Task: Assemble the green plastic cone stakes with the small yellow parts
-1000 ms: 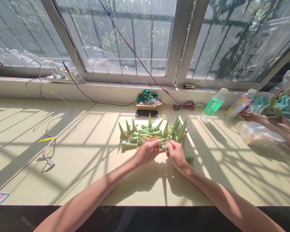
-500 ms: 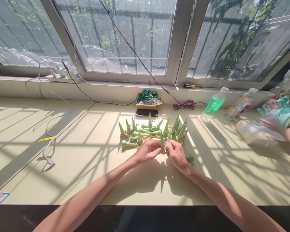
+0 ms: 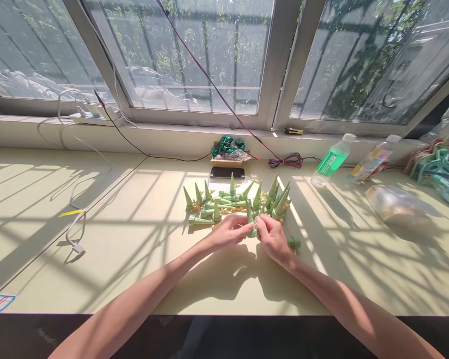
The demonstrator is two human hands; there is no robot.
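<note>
Pinched by the fingers of my left hand is a green plastic cone, held upright by its wider base. From the other side my right hand closes in a pinch against it; whatever small part lies in those fingertips is hidden. Just beyond both hands sits a cluster of similar green cones, some standing on end and others lying flat, with small yellowish pieces among them. Beside my right wrist another green piece lies on its side.
Behind the cones are a black phone and a small cardboard box holding green material. On the right stand two bottles, one green-labelled, near a clear plastic bag and teal plastic items. A white cable lies left.
Another person's hand at the far right has left the view, and the teal and pink items there have shifted. My hands stay nearly in place, with the cone slightly tilted.
</note>
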